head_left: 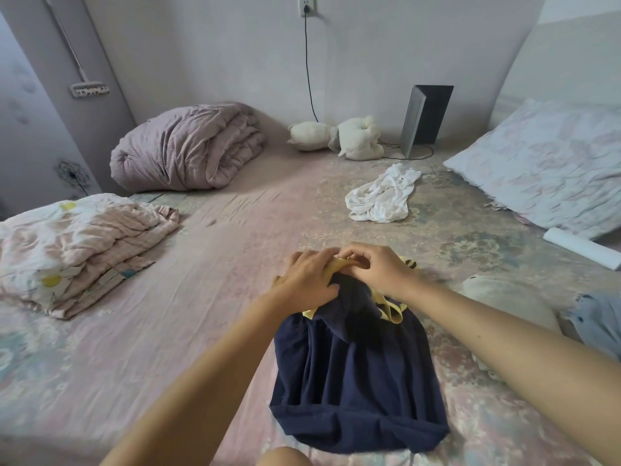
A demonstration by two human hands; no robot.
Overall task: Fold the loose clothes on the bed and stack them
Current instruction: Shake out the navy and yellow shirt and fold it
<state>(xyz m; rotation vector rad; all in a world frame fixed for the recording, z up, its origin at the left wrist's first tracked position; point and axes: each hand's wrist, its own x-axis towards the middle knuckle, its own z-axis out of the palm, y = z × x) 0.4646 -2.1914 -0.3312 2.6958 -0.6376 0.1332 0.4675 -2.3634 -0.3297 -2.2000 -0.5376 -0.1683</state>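
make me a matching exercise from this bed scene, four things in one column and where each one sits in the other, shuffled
Things
1. navy garment
2. white garment
3. rolled quilt
4. soft toy

Places
A. crumpled in the open middle of the bed, near the pillow
B. by the wall, under the hanging black cable
C. spread out, its yellow-trimmed top under the left hand and right hand
D. far left corner of the bed

Pairs: 1-C, 2-A, 3-D, 4-B
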